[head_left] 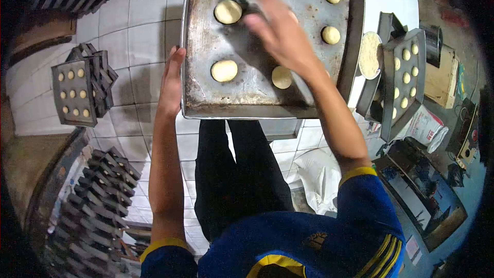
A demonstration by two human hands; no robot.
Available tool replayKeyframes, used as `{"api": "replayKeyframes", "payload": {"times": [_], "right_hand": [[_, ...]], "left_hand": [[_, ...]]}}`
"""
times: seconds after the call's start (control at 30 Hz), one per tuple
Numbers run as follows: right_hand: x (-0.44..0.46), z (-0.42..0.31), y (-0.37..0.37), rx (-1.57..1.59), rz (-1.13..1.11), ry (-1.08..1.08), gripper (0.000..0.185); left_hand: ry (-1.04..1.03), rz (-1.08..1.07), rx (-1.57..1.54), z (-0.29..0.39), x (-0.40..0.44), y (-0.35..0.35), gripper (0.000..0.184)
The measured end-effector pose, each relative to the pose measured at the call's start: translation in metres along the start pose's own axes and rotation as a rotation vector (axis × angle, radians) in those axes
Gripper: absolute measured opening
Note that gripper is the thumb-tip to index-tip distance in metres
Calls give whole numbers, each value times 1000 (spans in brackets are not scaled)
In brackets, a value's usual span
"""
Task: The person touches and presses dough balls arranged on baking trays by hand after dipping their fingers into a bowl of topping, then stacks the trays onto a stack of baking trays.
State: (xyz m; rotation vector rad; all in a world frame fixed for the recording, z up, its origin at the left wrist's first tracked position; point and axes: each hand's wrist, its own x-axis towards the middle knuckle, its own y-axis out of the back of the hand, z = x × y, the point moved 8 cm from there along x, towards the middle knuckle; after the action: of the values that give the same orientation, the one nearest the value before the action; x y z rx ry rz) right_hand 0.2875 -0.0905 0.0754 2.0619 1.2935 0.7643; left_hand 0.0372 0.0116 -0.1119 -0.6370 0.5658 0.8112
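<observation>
Your left hand, grip indiscernible, touches the tray at nine o'clock; blurred right hand, fingers wide, part-hides dough.

A bakery workroom, by its looks: white square floor tiles, a scuffed rectangular metal baking tray bearing round pale-yellow dough balls, and stacked dark-grey metal trays at left.

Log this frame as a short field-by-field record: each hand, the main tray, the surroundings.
Left hand: against the near tray's left side; grip unclear
Right hand: above the tray, blurred
Near tray: metal, holding spaced dough balls, some partly covered
Left side: another tray of dough
Right side: a third tray of dough
Below: white sack
</observation>
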Motion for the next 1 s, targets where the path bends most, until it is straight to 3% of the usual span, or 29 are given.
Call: {"api": "replayKeyframes", "payload": {"times": [0.03,0.07,0.1,0.17,0.27,0.33,0.5,0.63,0.77,0.83,0.9,0.93,1.0], "right_hand": [[-13,4,37,-38,137,-63,57],[-33,18,77,-195,269,-104,46],[-56,32,115,-150,403,-194,36],[-119,73,185,-360,578,-547,29],[-177,124,231,-473,609,-639,26],[-189,150,217,-479,286,-973,32],[-200,187,214,-692,209,-819,37],[-202,177,227,-513,317,-957,38],[-219,195,243,-420,301,-929,36],[-220,199,247,-386,322,-903,35],[-227,208,250,-277,325,-968,34],[-228,222,246,-82,303,-852,32],[-232,226,249,-232,271,-907,32]], "left_hand": [[-8,-5,6,7,-3,-3,97],[68,-65,-89,8,-12,-15,86],[146,-126,-183,9,-17,-24,77],[173,-129,-181,1,-11,-16,77],[81,-5,-89,12,-13,-16,76],[87,-18,-108,11,-13,-16,77],[36,36,13,16,-18,-12,79],[-53,70,151,30,-23,-20,93],[-49,61,157,26,-18,-13,88],[79,86,123,15,-18,-7,86],[46,86,117,16,-19,-6,86],[12,80,114,16,-18,-8,86],[-4,46,153,10,-8,-1,87]]}}
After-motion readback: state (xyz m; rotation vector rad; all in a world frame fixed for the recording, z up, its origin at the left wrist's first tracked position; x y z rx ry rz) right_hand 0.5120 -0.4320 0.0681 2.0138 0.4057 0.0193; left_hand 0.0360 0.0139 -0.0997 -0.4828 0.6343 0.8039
